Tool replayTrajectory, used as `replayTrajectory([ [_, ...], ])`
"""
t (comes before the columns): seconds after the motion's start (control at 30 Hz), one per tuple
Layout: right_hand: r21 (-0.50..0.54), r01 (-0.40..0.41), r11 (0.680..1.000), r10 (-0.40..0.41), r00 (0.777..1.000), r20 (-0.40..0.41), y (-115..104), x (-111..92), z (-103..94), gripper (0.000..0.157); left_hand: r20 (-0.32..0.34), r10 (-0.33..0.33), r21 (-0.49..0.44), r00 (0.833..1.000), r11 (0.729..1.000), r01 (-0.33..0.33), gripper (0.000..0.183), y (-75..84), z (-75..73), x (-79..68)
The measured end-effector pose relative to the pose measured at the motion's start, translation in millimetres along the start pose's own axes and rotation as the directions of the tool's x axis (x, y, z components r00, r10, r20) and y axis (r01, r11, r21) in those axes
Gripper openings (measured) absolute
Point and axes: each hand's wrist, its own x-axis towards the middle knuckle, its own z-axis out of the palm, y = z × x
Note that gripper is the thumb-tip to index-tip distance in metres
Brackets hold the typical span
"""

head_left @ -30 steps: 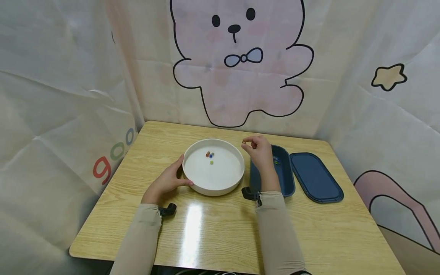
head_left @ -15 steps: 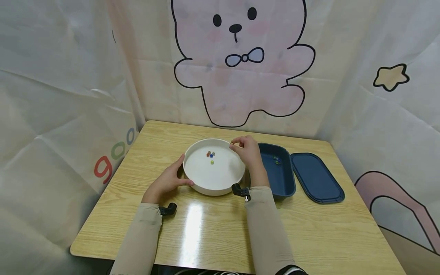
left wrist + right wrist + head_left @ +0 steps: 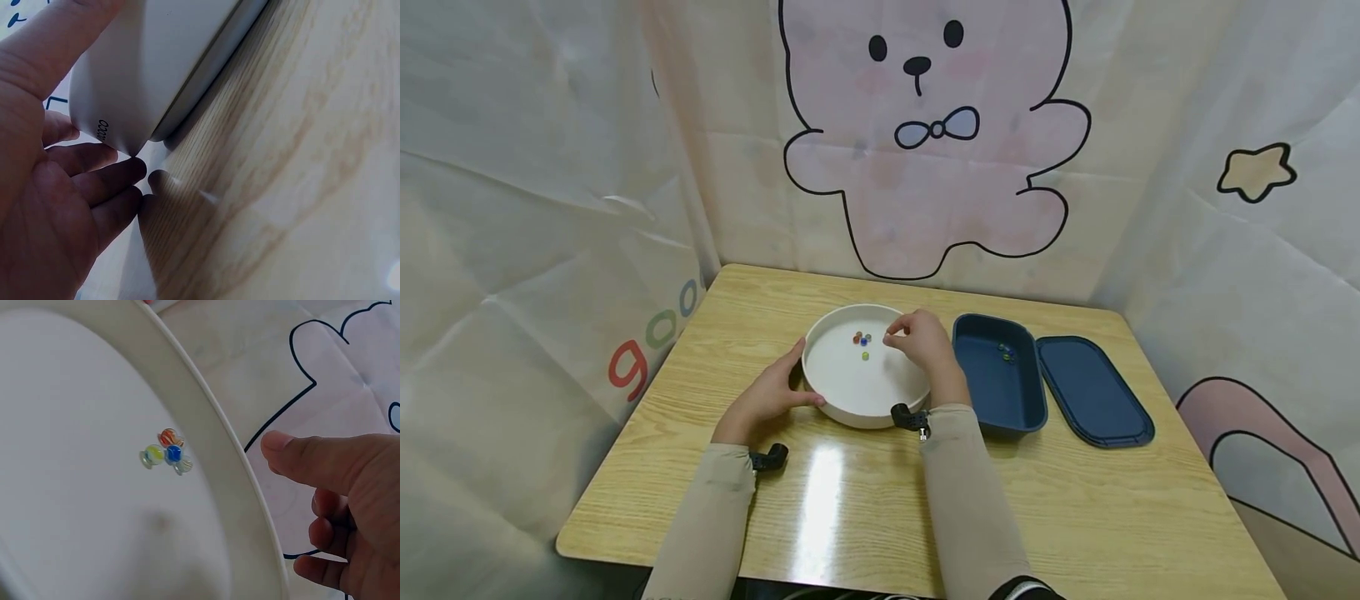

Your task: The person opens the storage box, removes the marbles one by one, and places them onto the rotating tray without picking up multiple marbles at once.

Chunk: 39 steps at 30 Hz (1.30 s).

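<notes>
My left hand [image 3: 771, 392] holds the near-left side of a round white dish [image 3: 880, 387], thumb at its front and fingers along its wall. In the left wrist view, the fingertips [image 3: 134, 169] touch the lower wall of the dish. Several small glass marbles lie in the dish: an orange marble [image 3: 169, 437], a blue marble [image 3: 174, 454], a clear one and a yellow one [image 3: 865, 356]. Over the dish's right part, my right hand [image 3: 923, 342] pinches a marble between thumb and forefinger; the thumb [image 3: 306, 456] hides it in the right wrist view.
A dark blue rectangular container [image 3: 1000, 392] with several marbles stands right of the dish. Beside it lies a matching blue lid [image 3: 1093, 392]. All sit on a wooden table [image 3: 865, 508], with printed cloth behind and at both sides.
My right hand has moved left and slightly down, from beside the blue container to over the dish, carrying the marble. My left hand has stayed on the dish.
</notes>
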Motion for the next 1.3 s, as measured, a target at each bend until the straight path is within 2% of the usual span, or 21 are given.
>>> replayTrajectory([
  [0.2, 0.002, -0.026, 1.0, 0.026, 0.999, 0.025, 3, 3, 10.2, 0.016, -0.004, -0.017, 0.002, 1.0, 1.0, 0.017, 0.13, -0.2, 1.6, -1.1],
  [0.4, 0.009, -0.053, 0.999, 0.053, 0.998, 0.019, 3, 1, 14.8, 0.014, -0.001, 0.001, -0.009, 1.0, 1.0, -0.001, 0.129, 0.6, 3.3, -0.9],
  [0.57, 0.0, -0.072, 0.997, 0.072, 0.997, 0.015, 4, -1, 15.0, 0.018, 0.004, 0.01, -0.023, 1.0, 1.0, -0.01, 0.128, 1.2, 4.4, -0.3],
  [0.73, -0.031, -0.053, 0.998, 0.053, 0.999, -0.001, 8, -2, 12.7, 0.023, 0.003, 0.02, -0.02, 1.0, 1.0, -0.02, 0.126, 0.7, 4.5, 0.9],
  [1.07, -0.009, 0.023, 1.0, -0.023, 0.998, -0.06, 13, -11, -7.0, 0.024, 0.005, 0.005, 0.014, 1.0, 1.0, -0.005, 0.129, 1.5, 3.7, 1.7],
  [1.3, -0.007, 0.02, 1.0, -0.021, 0.993, -0.113, 25, -17, -29.1, 0.025, -0.003, -0.008, -0.006, 1.0, 1.0, 0.008, 0.128, 4.2, 1.8, -0.1],
])
